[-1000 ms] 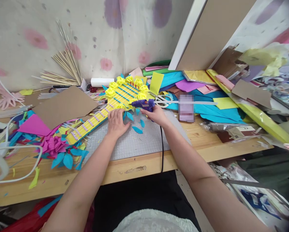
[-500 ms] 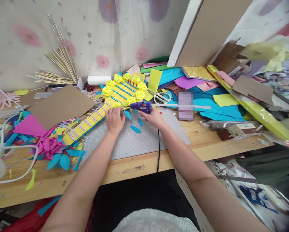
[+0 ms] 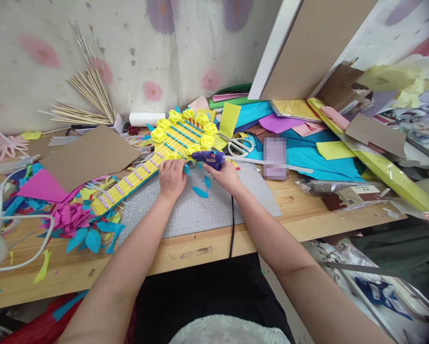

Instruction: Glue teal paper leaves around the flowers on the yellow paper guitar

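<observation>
My right hand point(image 3: 226, 176) grips a purple hot glue gun point(image 3: 209, 157), its nozzle pointing left at the edge of a yellow paper guitar point(image 3: 137, 175). A long white glue stick point(image 3: 250, 161) juts from the gun's back. Beside the guitar's body, my left hand point(image 3: 173, 180) is closed, fingers bent, with a blue paper leaf point(image 3: 186, 169) at its fingertips. The fingertips themselves are partly hidden. Yellow paper roses point(image 3: 207, 140) ring the guitar's body, and strings run along its neck. Loose blue leaves point(image 3: 200, 192) lie on the grey cutting mat point(image 3: 196, 215).
White-handled scissors point(image 3: 240, 145) lie behind the glue gun. Coloured paper sheets point(image 3: 329, 160) cover the right side of the table. To the left are brown cardboard point(image 3: 92, 155), a magenta paper flower point(image 3: 71, 217) and scraps. A black cord point(image 3: 232, 224) hangs over the front edge.
The glue gun has tilted a little, so the glue stick's far end sits lower. My left hand has shifted slightly right, and less of the leaf shows at its fingertips.
</observation>
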A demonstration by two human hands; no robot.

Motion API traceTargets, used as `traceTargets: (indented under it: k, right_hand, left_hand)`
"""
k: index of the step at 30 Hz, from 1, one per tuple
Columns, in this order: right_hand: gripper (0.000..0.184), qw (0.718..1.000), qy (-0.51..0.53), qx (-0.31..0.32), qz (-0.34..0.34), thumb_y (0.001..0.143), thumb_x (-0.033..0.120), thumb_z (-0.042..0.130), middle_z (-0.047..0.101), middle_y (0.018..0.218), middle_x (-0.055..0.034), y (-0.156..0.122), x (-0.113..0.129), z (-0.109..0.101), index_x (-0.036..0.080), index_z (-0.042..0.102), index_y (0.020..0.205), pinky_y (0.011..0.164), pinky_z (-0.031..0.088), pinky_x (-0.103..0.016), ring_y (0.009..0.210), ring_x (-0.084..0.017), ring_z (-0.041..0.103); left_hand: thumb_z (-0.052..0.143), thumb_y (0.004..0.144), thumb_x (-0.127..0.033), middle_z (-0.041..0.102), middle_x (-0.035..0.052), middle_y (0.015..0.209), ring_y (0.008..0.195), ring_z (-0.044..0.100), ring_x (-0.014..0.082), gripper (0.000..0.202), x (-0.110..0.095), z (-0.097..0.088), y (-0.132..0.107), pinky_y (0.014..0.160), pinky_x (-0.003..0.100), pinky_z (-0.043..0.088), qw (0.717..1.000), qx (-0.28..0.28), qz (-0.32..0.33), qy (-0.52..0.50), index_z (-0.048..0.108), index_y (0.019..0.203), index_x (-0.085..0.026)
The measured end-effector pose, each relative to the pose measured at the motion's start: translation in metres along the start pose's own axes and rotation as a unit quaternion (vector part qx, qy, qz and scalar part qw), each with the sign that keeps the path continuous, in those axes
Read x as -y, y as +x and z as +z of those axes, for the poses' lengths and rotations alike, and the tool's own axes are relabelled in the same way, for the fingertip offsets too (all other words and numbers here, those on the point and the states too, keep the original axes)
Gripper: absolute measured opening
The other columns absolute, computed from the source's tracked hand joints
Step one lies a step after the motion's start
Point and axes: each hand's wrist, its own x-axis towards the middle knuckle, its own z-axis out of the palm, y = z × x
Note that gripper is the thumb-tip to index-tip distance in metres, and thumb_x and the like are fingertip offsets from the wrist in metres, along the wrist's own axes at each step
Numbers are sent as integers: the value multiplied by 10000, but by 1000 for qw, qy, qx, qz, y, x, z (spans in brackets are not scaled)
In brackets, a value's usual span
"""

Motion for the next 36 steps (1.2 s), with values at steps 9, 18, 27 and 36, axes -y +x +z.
traceTargets:
  k: [9,18,27,36]
  right_hand:
    - [433,997,-58,43,-23,791,499,593,709,976,-132,-3,10,11,166,681,1053,773,482,-359,959,-294,652]
    - [446,993,-100,49,-28,817,518,550,704,974,-146,-2,12,11,145,677,1027,765,477,-350,945,-289,654]
    - [421,995,-80,50,-39,815,509,558,702,964,-147,-1,10,11,153,675,1008,757,478,-349,935,-288,654]
    - [376,995,-81,39,-40,803,510,569,706,918,-127,-1,9,13,175,682,930,732,480,-338,898,-276,660]
  left_hand:
    - [567,725,-195,670,64,862,866,554,256,212,2,-1,-2,832,394,339,996,-67,-61,-7,544,935,-210]
    - [556,758,-216,671,48,831,848,550,242,167,7,0,-5,827,383,332,996,-66,-65,1,554,925,-215]
    - [527,794,-255,676,54,843,865,556,245,155,6,-3,-4,843,389,335,996,-54,-73,-2,559,940,-216]
    - [528,783,-228,670,65,853,890,554,256,183,7,-4,-5,868,410,326,996,-33,-82,-8,555,963,-205]
